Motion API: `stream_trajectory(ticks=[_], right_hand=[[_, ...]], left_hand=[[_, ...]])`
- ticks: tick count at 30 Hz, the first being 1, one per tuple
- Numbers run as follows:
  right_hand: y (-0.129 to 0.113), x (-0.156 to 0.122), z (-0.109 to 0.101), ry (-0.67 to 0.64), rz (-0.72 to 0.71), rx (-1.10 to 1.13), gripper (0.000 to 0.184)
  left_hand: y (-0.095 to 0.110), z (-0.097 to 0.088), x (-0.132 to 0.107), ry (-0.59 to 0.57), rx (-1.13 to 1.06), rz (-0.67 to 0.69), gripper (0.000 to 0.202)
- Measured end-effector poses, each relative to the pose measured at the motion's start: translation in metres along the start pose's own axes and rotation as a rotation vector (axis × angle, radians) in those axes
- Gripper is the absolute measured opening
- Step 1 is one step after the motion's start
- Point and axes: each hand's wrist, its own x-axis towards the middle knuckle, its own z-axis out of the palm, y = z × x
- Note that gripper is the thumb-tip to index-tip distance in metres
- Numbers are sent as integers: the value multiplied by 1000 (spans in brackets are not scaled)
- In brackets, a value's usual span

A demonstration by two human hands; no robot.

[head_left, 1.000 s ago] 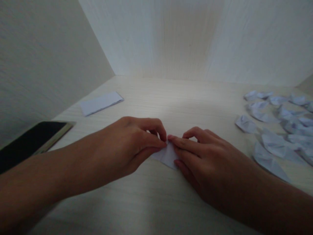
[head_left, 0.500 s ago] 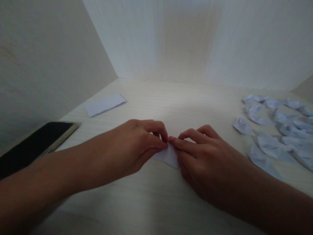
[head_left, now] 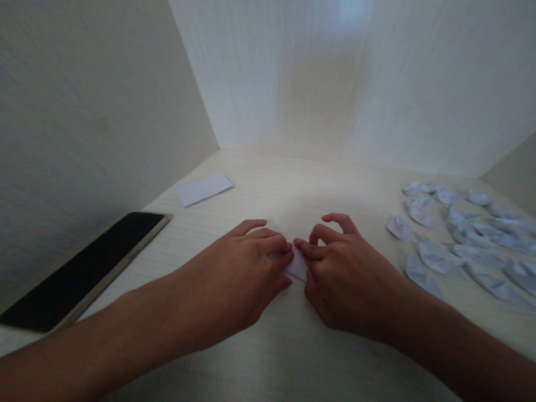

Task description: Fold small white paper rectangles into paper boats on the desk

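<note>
Between my two hands a small piece of folded white paper lies on the pale table, mostly covered by fingers. My left hand grips its left part, fingertips pressed down on the paper and the thumb lower at its near side. From the other side my right hand pinches the paper's right part, index fingertip at the upper edge and thumb below, the outer fingers curled and raised. The fingertips of both hands almost meet at the top of the paper. How the hidden part is folded, I cannot make out.
On the right lie several folded white paper pieces, loosely grouped. A flat white paper strip rests at the back left. Along the left wall is a dark flat panel with a light edge. Walls enclose the table's back and sides.
My left thumb has dropped away from the fingers toward the paper's near side, and the left fingers have spread somewhat. Less paper shows now. The camera view has shifted slightly.
</note>
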Motion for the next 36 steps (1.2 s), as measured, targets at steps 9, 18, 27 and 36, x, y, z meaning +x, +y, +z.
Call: stream_trajectory(ticks=[9, 18, 27, 36], right_hand=[[0, -1, 2, 5, 18, -13, 30], [2, 2, 2, -13, 39, 3, 37], [6, -12, 12, 62, 98, 114, 38], [21, -24, 17, 63, 206, 301, 35]], left_hand=[[18, 12, -53, -44, 90, -99, 64], [7, 9, -65, 167, 18, -131, 41], [-30, -15, 46, -142, -295, -210, 15], [-31, -7, 25, -129, -301, -34, 21]])
